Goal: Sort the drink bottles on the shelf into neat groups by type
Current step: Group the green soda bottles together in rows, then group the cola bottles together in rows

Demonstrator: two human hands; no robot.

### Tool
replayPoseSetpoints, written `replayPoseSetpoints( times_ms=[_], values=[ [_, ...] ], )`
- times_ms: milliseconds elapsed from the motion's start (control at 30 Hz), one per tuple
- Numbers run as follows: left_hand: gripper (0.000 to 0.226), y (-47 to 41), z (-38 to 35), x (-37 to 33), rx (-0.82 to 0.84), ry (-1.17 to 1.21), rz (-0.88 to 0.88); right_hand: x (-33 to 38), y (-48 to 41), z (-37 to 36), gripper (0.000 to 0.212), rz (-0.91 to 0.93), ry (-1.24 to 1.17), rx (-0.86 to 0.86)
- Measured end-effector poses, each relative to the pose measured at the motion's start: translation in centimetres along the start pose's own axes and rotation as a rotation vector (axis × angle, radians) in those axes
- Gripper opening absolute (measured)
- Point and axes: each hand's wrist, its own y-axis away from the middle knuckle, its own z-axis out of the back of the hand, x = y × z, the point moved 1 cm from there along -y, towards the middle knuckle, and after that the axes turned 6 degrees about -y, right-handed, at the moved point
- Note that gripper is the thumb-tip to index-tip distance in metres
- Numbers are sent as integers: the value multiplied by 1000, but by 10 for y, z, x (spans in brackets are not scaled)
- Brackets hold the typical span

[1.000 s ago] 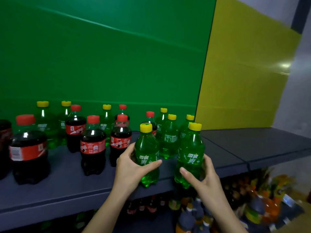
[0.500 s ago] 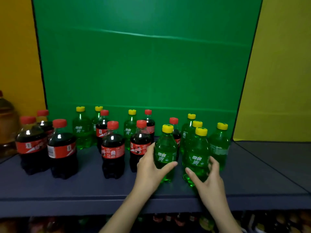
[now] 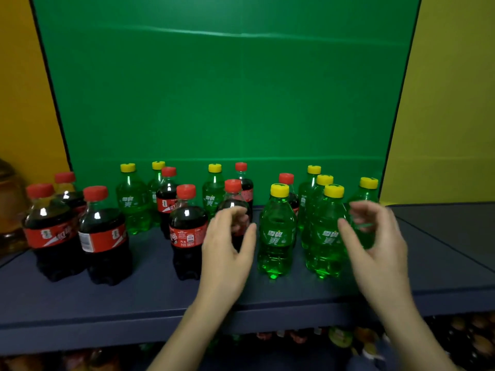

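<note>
Left hand (image 3: 227, 253) and right hand (image 3: 380, 250) have let go, loosely curled, empty. Upright red-capped dark cola bottle (image 3: 233, 195), just left of yellow-capped green plastic bottle (image 3: 277, 236), stands behind left hand.

A shop: a dark shelf (image 3: 80, 311) of soda bottles (image 3: 277, 234), more stock below.

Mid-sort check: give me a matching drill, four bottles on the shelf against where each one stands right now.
Bottles
1. front-left green bottle
2. rightmost green bottle
3. leftmost cola bottle
4. middle cola bottle

Places
A. partly hidden by the left hand
B. at the left end of the shelf
C. behind the right hand
D. at the front, between the two hands, held by neither

Pairs: 1-D, 2-C, 3-B, 4-A
</note>
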Motion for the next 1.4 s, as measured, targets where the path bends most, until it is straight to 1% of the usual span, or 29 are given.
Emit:
replayPoseSetpoints(
  times_ms=[67,167,267,367,433,500,633,667,733,833,900,1000,1100,1133,1233,1300,1400],
  values=[
    [26,-9,7,0,-52,-12,-31,19,-18,-4,18,52,-107,76],
    [44,-18,3,7,-13,-10,-18,36,-45,-27,25,57,-179,223],
    [61,-23,-5,17,69,-8,5,33,-68,-58,37,-35,-157,345],
    [70,-30,-9,29,132,-18,70,19,-84,-80,48,-162,-82,355],
    [72,-36,-12,36,166,-41,124,12,-93,-87,54,-275,-23,377],
    [71,-40,-13,41,190,-31,160,10,-101,-91,61,-366,40,441],
    [61,-47,-15,42,188,-8,194,11,-114,-95,76,-554,17,590],
    [59,-48,-14,43,181,-8,195,9,-116,-97,78,-575,33,614],
    [55,-50,-14,43,165,-1,195,3,-116,-101,72,-563,136,653],
    [54,-51,-15,43,133,6,198,-1,-115,-104,59,-492,343,691],
    [54,-51,-16,42,116,5,201,-1,-116,-105,54,-424,452,680],
    [54,-54,-16,38,77,-11,191,-2,-115,-106,47,-350,534,649],
    [55,-64,-9,28,9,-43,143,-1,-117,-106,47,-345,504,601],
    [55,-68,-5,22,0,-47,120,2,-121,-106,50,-337,468,573],
    [52,-82,10,5,-8,-39,65,18,-134,-102,72,-276,331,464],
    [49,-91,23,-6,-21,-28,41,32,-142,-98,73,-203,268,410],
    [48,-103,48,-18,-52,-25,28,52,-150,-96,71,-93,158,384]
  ],
)
